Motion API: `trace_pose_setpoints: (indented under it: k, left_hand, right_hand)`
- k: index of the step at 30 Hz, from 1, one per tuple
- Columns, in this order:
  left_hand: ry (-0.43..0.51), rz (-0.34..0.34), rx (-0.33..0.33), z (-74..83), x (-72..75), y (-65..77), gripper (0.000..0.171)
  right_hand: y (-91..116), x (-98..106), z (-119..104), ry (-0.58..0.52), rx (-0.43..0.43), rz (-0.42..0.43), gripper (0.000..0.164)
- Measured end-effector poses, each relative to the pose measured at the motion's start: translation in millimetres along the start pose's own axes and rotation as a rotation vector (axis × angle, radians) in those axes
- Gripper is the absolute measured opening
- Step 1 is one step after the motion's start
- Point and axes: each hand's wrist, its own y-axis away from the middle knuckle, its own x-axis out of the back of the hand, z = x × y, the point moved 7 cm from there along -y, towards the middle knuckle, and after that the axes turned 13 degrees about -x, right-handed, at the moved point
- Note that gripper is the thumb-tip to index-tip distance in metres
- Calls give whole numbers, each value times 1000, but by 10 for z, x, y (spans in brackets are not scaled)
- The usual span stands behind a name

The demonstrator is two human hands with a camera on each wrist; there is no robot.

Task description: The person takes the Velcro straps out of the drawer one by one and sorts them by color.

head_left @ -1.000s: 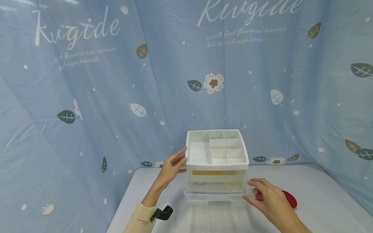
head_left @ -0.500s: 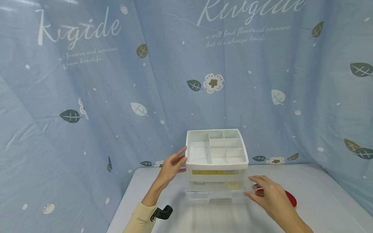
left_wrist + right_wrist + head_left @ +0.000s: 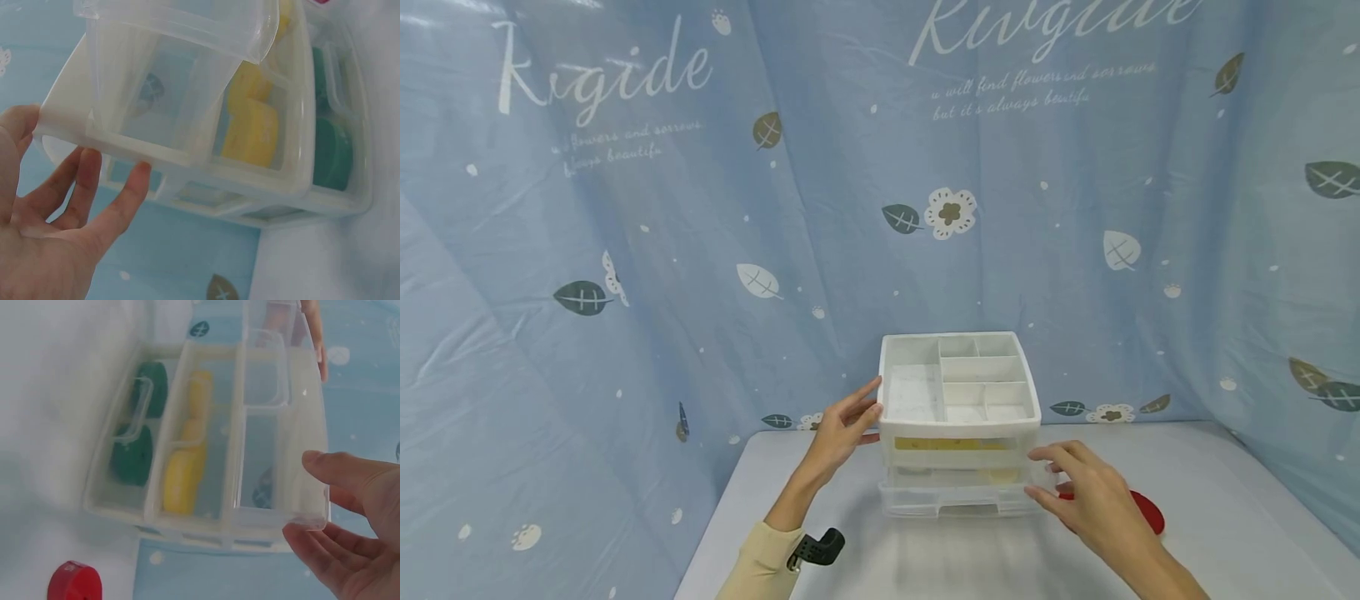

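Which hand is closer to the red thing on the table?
Right. The right hand partly hides the red thing in the head view; the left hand touches the drawer unit's left side.

You've got a blue curtain (image 3: 850,167) with leaf prints, white lettering; pale tabletop (image 3: 1225,492); red rounded object (image 3: 74,579) on your right.

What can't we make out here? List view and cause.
Red object: head view, partly hidden behind the right grip; right wrist view, cut off by the bottom edge.
Green pieces: right wrist view, blurred by translucent plastic; what they are is unclear.
Pulled-out drawer: left wrist view, front cut off by the top edge.
Left grip: right wrist view, cut off by the top edge.
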Motion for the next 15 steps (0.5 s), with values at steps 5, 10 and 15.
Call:
trace_pose_setpoints:
  k: [5,10,15]
  left_hand:
    - [3,6,-5,16,7,1,51]
    - [-3,8,-6,-12,10,-6,52]
    - [-6,4,-8,-20,15,-4,51]
  right_hand:
    - [-18,14,-68,4,51,49,38]
    - [-67,-49,-81,26,1,10,42]
    - [-114,-99,-72,34,-51,-28,47]
